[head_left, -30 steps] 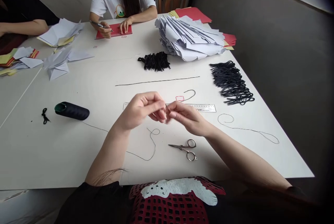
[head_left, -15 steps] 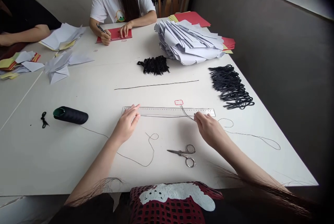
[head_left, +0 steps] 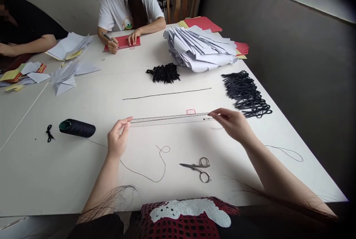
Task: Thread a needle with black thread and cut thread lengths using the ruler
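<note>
A thin black cord (head_left: 169,117) is stretched nearly straight between my two hands, lying over or just above a clear ruler (head_left: 180,120). My left hand (head_left: 118,135) pinches its left end beside the ruler's left end. On the other side, my right hand (head_left: 232,122) pinches the cord between thumb and fingertips, covering the ruler's right end. Metal scissors (head_left: 196,167) lie below the ruler, blades pointing left. A spool of dark thread (head_left: 78,128) rests on its side at the left, its loose thread (head_left: 139,173) curling past my left forearm.
Another cord (head_left: 167,93) lies beyond the ruler. Bundles of black loops (head_left: 164,73) and dark looped cords (head_left: 246,94) lie farther back, near a pile of white papers (head_left: 200,48). A small black knot (head_left: 49,133) sits left. Across the table, a person (head_left: 130,12) writes on red paper.
Both hands have lifted slightly and moved apart, left hand leftward and right hand a little rightward. The cord, earlier slack below the ruler, is now drawn straight along it.
</note>
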`<state>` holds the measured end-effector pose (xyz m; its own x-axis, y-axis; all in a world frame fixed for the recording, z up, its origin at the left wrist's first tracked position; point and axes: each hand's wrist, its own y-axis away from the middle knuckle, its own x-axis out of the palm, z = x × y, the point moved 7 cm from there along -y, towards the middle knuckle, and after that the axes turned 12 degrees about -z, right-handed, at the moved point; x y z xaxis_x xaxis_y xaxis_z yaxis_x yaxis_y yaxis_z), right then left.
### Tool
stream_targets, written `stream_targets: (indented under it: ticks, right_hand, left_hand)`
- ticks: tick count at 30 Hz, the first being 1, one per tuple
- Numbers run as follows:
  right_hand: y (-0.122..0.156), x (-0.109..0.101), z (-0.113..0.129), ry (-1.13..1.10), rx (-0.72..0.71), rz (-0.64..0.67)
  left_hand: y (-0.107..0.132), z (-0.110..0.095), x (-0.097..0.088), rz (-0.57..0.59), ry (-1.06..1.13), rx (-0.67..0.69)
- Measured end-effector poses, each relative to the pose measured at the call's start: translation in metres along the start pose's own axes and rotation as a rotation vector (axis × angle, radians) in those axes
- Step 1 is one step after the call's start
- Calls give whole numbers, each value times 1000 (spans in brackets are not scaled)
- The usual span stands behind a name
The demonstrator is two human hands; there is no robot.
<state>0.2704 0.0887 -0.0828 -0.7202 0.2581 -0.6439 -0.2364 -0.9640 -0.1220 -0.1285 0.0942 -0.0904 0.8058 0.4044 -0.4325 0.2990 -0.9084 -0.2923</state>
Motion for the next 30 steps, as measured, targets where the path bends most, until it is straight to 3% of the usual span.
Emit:
stream_targets:
  ticks: [4,7,9,12,15,19,22,30]
  right_hand:
    - [-22,-28,-18,-95,56,-150]
    - [-35,-28,-30,-17,34,-191]
    - [-41,-21,-33,89,-66,-201]
    - [-43,-9,-36,251,-255,-124]
    - [-39,-5,-43,415,-335,-11]
    - [-33,-13,-45,480,-354,16]
    - [-31,-7,-45,454,-369,106]
    - [-35,0,-54,366,-255,229]
  left_hand:
    - [-20,22,-27,-190,16,-50]
    - [-26,37,-35,-245,-90,-68]
    - [-26,40,-32,-220,-183,-42]
    - [-24,38,-20,-147,-267,2]
    - [-24,35,-14,-127,-321,19]
    - [-26,36,-13,-128,-350,2]
    - [-28,38,-14,-130,-349,-7]
    - [-30,42,-20,-183,-384,-32]
